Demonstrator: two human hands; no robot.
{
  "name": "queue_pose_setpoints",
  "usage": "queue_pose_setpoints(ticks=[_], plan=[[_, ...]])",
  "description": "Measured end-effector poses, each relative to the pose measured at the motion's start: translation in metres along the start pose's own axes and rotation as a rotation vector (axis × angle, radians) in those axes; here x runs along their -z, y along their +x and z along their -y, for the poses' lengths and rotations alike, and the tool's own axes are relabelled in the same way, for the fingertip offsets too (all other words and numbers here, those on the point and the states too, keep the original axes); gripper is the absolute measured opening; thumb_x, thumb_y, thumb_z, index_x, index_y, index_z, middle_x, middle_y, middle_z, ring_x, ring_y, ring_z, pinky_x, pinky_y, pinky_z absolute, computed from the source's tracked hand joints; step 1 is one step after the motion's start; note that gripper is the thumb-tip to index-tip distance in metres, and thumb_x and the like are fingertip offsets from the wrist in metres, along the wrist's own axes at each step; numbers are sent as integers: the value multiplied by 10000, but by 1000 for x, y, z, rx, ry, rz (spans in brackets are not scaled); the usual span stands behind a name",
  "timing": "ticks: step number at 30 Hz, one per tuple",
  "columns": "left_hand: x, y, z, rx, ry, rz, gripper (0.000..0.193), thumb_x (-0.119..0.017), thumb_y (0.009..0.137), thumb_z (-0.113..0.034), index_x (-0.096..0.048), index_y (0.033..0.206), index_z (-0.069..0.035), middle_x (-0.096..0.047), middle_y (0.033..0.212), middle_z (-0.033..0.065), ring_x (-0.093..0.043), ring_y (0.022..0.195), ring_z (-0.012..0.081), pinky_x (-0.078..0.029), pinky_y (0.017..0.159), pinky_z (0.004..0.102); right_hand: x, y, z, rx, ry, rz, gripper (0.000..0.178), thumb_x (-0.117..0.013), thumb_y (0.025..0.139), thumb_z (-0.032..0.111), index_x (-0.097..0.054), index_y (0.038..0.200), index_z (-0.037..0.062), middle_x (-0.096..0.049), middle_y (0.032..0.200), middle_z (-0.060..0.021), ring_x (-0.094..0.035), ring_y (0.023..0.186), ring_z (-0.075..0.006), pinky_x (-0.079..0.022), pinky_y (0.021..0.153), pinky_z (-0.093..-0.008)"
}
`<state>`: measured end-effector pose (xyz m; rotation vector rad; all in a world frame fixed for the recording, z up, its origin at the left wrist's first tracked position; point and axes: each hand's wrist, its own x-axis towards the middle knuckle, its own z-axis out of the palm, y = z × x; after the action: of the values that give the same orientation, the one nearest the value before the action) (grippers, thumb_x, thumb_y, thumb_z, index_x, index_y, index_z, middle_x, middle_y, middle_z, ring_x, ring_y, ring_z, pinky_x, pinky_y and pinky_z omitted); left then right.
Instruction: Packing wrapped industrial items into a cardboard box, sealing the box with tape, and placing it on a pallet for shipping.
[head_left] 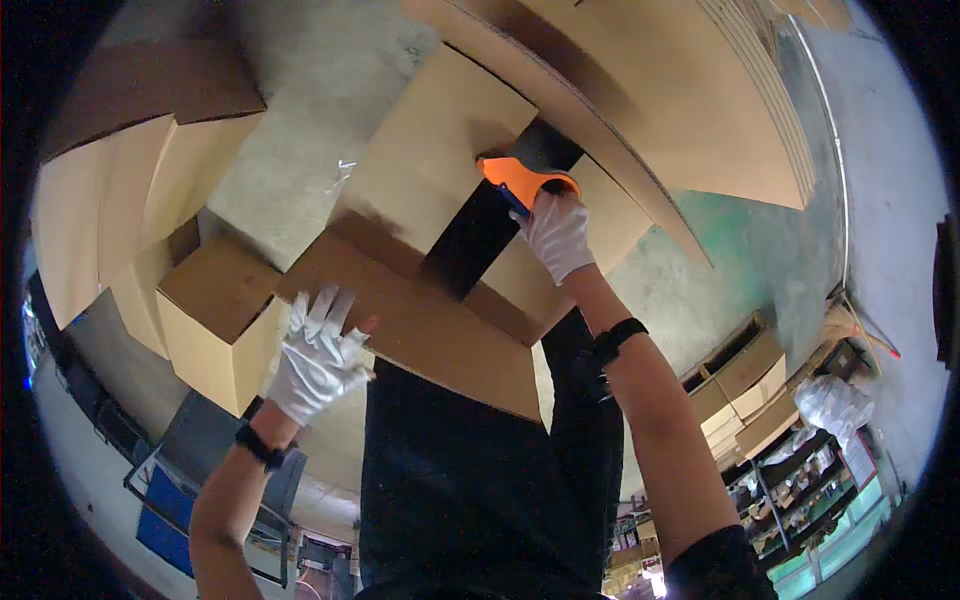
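A brown cardboard box [400, 155] stands on the floor before my legs, with a dark gap between its two side flaps. Its near flap [420, 320] is folded outward toward me. In my right hand [558, 235], gloved in white, is an orange tape dispenser [522, 182] with a blue part, held over the gap near the far side. My left hand [318, 360], also white-gloved, has its fingers spread at the left end of the near flap. Whether it touches the cardboard I cannot tell.
Flat cardboard sheets [690, 110] lean in a stack at the far right. Open boxes [225, 310] and taller cartons [125, 200] stand to the left. A shelf rack [790, 500] with small goods is at the lower right, near a clear plastic bag [832, 405].
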<state>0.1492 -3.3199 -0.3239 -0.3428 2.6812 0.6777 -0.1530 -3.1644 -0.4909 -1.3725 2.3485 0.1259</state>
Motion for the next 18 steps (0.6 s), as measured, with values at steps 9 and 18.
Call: queue_pose_setpoints(ticks=[9, 18], plan=[[-48, 167, 12, 428, 218, -74, 1008, -793, 598, -477, -327, 1438, -172, -239, 1493, 202, -146, 1409, 411, -156, 1116, 596, 191, 5, -61, 118, 462, -444, 496, -751, 745, 446, -626, 1017, 51, -642, 884, -152, -636, 793, -314, -517, 696, -408], [-116, 163, 16, 1080, -98, -77, 1295, -824, 562, -568, -46, 1509, -150, -3, 1536, 267, -62, 1405, 483, -219, 1074, 612, 38, -76, -6, -257, 666, -524, 343, -708, 796, 191, -611, 1090, 44, -648, 920, -141, -627, 821, -262, -496, 749, -400]])
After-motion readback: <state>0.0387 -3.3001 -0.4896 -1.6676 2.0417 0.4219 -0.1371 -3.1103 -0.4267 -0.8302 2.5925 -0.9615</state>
